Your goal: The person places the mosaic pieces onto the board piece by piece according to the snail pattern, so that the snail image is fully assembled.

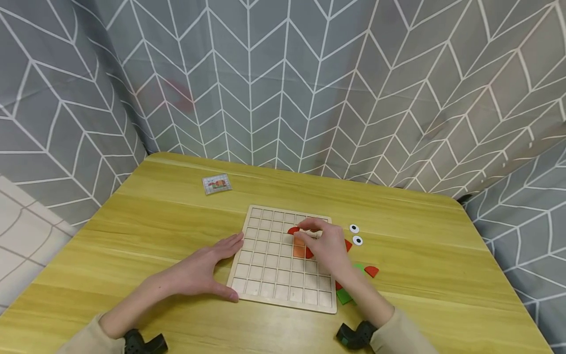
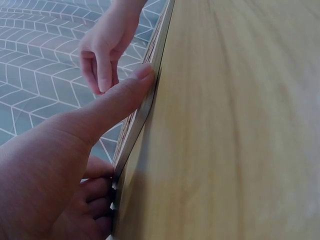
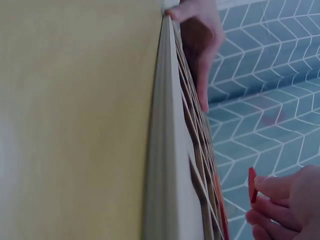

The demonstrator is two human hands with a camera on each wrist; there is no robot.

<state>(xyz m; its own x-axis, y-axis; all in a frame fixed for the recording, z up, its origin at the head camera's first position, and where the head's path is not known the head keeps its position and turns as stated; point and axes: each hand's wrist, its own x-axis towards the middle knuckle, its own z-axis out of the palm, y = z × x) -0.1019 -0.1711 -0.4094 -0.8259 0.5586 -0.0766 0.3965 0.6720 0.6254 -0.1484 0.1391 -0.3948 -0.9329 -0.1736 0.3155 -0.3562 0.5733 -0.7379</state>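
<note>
A light wooden grid board [image 1: 264, 275] lies on the table. My left hand [image 1: 201, 269] touches its left side with fingers and thumb spread, the thumb at the near left corner. Above the board, my right hand [image 1: 328, 247] pinches a small red rounded piece [image 3: 252, 185] between thumb and fingers, clear of the surface in the right wrist view. An orange piece [image 1: 298, 249] sits in the grid just below that hand, with a red piece [image 1: 309, 253] beside it. The right hand partly hides the board's right side.
Two googly-eye discs [image 1: 354, 228] lie right of the board. Nearer are a red quarter-circle piece [image 1: 372, 271] and green pieces [image 1: 344, 296], partly covered by the right forearm. A picture card [image 1: 216, 184] lies at the back left. A patterned curtain [image 1: 265, 88] hangs behind the table.
</note>
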